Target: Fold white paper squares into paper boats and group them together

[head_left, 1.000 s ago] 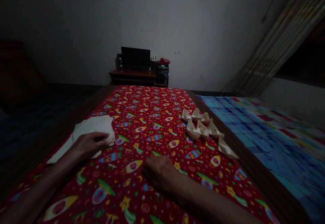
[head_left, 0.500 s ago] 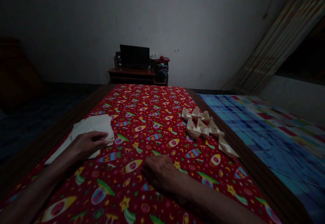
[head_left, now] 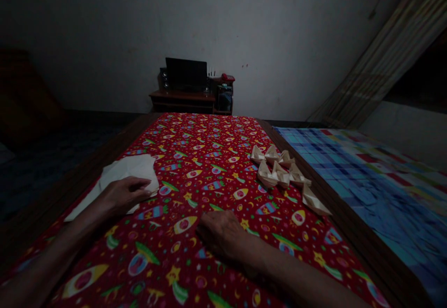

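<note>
On the left of the red patterned cloth lies a stack of pale paper sheets [head_left: 134, 166], uneven at its edges. My left hand [head_left: 127, 192] rests on the near part of these sheets, palm down, with its fingers slightly bent and a small gap between them. In the middle of the cloth, my right hand [head_left: 221, 233] is closed in a loose fist with nothing visible in it. Farther right stand several folded paper boats [head_left: 279, 175], grouped in uneven rows, apart from both hands.
The red cloth [head_left: 209, 150] covers a dark wooden table [head_left: 370, 247]. To the right is a surface with a blue checked cover [head_left: 335, 159]. By the far wall, a black monitor [head_left: 186, 73] and a red telephone [head_left: 228, 77] stand on a desk [head_left: 181, 97].
The camera view has shifted slightly. Both hands, the sheets and the paper boats keep nearly the same places on the cloth.
</note>
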The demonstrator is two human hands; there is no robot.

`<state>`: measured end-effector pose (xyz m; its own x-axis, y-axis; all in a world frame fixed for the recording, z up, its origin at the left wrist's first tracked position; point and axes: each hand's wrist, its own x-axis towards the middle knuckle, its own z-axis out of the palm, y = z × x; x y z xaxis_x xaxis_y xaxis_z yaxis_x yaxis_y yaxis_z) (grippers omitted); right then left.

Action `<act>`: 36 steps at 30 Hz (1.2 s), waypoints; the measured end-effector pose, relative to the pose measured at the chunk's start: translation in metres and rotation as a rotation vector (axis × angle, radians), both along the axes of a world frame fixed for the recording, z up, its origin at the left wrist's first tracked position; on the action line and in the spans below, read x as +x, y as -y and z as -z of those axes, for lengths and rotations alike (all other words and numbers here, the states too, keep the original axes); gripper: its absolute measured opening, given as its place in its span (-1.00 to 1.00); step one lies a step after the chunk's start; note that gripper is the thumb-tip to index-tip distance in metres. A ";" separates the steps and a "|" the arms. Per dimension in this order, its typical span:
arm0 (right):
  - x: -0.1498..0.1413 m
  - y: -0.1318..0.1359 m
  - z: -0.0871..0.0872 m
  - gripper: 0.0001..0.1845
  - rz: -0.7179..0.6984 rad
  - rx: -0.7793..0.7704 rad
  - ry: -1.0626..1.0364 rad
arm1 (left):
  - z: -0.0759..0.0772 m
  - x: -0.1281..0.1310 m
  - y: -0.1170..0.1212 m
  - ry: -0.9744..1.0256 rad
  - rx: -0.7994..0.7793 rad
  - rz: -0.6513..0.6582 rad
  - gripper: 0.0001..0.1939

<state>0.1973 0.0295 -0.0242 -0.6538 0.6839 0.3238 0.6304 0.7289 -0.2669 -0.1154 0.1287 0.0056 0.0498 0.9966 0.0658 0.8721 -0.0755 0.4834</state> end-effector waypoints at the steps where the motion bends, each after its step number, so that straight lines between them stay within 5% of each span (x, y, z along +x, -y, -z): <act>1: 0.000 0.000 0.000 -0.93 0.000 0.000 -0.001 | -0.002 0.005 0.002 -0.058 -0.011 0.038 -0.49; 6: -0.001 0.001 0.000 -0.94 0.004 -0.008 0.002 | -0.002 0.021 0.007 -0.190 0.083 0.049 -0.45; 17: 0.000 0.001 -0.003 -0.93 -0.006 -0.044 -0.019 | 0.013 0.005 -0.003 0.101 0.005 -0.050 -0.44; 29: 0.000 0.000 -0.001 -0.93 0.001 -0.038 -0.022 | 0.006 0.046 0.015 -0.271 0.176 -0.136 -0.63; 36: -0.001 0.001 -0.001 -0.92 0.011 -0.032 -0.023 | 0.004 0.038 0.010 -0.169 0.105 -0.145 -0.70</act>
<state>0.1964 0.0282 -0.0237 -0.6388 0.7013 0.3163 0.6318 0.7128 -0.3046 -0.0769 0.1189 0.0014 -0.0746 0.9823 0.1719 0.9454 0.0149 0.3254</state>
